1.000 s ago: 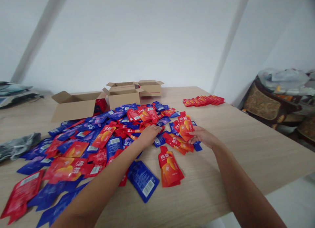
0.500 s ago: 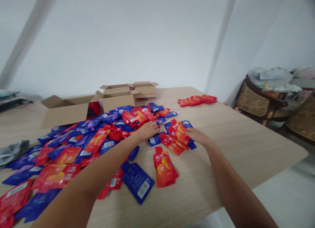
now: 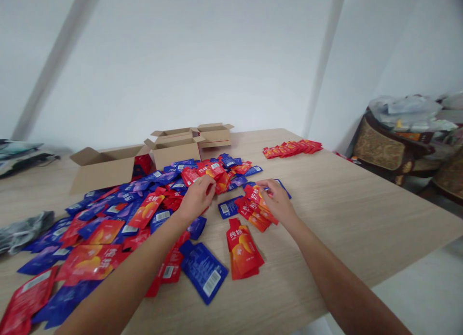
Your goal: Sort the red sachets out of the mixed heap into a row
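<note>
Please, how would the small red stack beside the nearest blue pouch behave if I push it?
The red stack would probably slide rather than roll, since it lies flat on the table. It may fan apart, as its lower edges are misaligned and no band is visible. It looks thin, so it might bend.

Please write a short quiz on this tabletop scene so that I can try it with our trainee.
1. True or false: the left hand is at the fanned red pouches, while the right hand is over the mixed heap.
2. Which lies farthest right in the picture?
A) the gray fabric bundle
B) the overlapping row of red pouches
C) the leftmost cardboard box
3. Fill in: the barcode-up pouch immediately left of the small red stack is coloured ____.

Key: 1. False, the hands are the other way round. 2. B. 3. Blue.
</note>
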Demonstrator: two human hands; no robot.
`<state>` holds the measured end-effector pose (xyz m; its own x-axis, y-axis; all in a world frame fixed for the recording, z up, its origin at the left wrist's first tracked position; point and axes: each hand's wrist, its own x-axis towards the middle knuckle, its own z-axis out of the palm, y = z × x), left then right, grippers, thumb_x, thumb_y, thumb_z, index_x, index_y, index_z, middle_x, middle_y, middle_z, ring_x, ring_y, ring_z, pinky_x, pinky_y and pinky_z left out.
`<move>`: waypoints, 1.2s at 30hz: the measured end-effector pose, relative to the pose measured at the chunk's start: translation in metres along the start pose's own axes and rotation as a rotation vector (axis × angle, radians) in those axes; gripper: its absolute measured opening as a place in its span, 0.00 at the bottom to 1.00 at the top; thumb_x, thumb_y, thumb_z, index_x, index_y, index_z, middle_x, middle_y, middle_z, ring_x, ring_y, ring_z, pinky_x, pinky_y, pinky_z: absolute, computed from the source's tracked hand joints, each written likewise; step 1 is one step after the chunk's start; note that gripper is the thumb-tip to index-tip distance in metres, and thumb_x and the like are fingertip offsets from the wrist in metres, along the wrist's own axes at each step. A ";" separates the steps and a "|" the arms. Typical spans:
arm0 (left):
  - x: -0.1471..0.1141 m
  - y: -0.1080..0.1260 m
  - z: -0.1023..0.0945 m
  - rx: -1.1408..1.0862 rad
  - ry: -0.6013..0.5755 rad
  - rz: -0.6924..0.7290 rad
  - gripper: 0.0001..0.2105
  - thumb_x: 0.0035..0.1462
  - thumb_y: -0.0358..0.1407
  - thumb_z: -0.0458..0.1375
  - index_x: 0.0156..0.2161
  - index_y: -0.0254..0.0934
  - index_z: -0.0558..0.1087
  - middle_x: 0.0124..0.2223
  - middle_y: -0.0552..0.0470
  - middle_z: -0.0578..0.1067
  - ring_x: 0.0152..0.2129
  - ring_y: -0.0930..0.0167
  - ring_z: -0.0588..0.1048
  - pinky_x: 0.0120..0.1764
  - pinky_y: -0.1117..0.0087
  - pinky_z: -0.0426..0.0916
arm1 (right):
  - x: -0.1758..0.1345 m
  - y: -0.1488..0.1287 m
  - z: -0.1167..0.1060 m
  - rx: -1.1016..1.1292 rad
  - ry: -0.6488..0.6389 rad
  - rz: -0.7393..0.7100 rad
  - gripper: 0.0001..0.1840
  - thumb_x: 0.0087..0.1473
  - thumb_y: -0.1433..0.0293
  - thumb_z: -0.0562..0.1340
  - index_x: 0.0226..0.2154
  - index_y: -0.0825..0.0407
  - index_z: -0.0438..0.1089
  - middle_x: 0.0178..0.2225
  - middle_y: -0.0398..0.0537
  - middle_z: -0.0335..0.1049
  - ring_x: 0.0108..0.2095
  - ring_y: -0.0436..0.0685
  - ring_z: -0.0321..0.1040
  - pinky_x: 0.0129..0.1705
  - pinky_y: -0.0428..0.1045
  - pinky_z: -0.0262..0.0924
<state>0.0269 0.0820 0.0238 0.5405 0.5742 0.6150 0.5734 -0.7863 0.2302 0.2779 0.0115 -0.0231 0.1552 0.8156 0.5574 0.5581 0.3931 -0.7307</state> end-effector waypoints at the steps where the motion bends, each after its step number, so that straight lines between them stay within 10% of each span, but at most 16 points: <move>1: -0.003 0.009 -0.003 -0.108 0.092 -0.074 0.04 0.58 0.34 0.51 0.35 0.37 0.68 0.31 0.52 0.70 0.29 0.70 0.70 0.34 0.70 0.64 | -0.003 -0.008 0.006 0.090 -0.017 0.035 0.13 0.54 0.66 0.56 0.43 0.50 0.67 0.42 0.50 0.69 0.45 0.56 0.65 0.48 0.54 0.59; 6: -0.018 0.053 -0.002 -0.687 0.269 -0.391 0.06 0.53 0.36 0.59 0.33 0.38 0.66 0.26 0.58 0.69 0.21 0.75 0.67 0.27 0.75 0.62 | -0.015 -0.031 0.031 0.695 -0.153 0.320 0.17 0.55 0.55 0.55 0.41 0.49 0.63 0.34 0.47 0.71 0.34 0.55 0.70 0.34 0.51 0.66; 13: -0.019 0.077 0.002 -1.047 0.455 -0.503 0.09 0.49 0.33 0.62 0.32 0.38 0.63 0.22 0.61 0.67 0.18 0.77 0.68 0.24 0.77 0.62 | -0.014 -0.033 0.030 0.919 -0.048 0.526 0.19 0.47 0.54 0.64 0.34 0.49 0.64 0.30 0.44 0.72 0.29 0.52 0.69 0.25 0.46 0.65; 19: -0.024 0.099 0.021 -1.217 0.061 -0.598 0.25 0.41 0.33 0.67 0.43 0.39 0.61 0.28 0.59 0.73 0.17 0.75 0.71 0.22 0.74 0.67 | -0.012 -0.039 0.023 1.205 0.066 0.476 0.15 0.42 0.63 0.69 0.32 0.49 0.68 0.34 0.41 0.74 0.31 0.50 0.70 0.35 0.46 0.67; 23: -0.030 0.105 0.031 -1.159 -0.161 -0.638 0.13 0.51 0.43 0.59 0.34 0.36 0.66 0.21 0.56 0.73 0.13 0.74 0.70 0.18 0.75 0.65 | -0.012 -0.041 0.021 1.125 0.018 0.496 0.16 0.42 0.62 0.68 0.34 0.50 0.68 0.34 0.43 0.74 0.30 0.52 0.70 0.33 0.47 0.66; 28: -0.040 0.114 0.044 -1.106 -0.451 -0.683 0.21 0.56 0.49 0.49 0.22 0.34 0.68 0.16 0.51 0.72 0.10 0.76 0.67 0.17 0.76 0.61 | -0.009 -0.039 0.020 1.009 0.178 0.472 0.14 0.46 0.58 0.64 0.32 0.50 0.67 0.34 0.44 0.74 0.34 0.55 0.70 0.37 0.49 0.66; 36: -0.041 0.128 0.036 -0.685 -0.615 -0.460 0.25 0.60 0.48 0.41 0.19 0.38 0.68 0.11 0.57 0.66 0.10 0.74 0.64 0.23 0.74 0.61 | -0.001 -0.015 0.003 0.832 0.255 0.398 0.14 0.44 0.57 0.63 0.26 0.49 0.65 0.26 0.42 0.71 0.28 0.53 0.69 0.32 0.48 0.64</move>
<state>0.0999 -0.0339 0.0009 0.6894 0.7187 -0.0902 0.4348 -0.3111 0.8451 0.2670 0.0062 -0.0142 0.4363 0.8761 0.2050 -0.3168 0.3628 -0.8763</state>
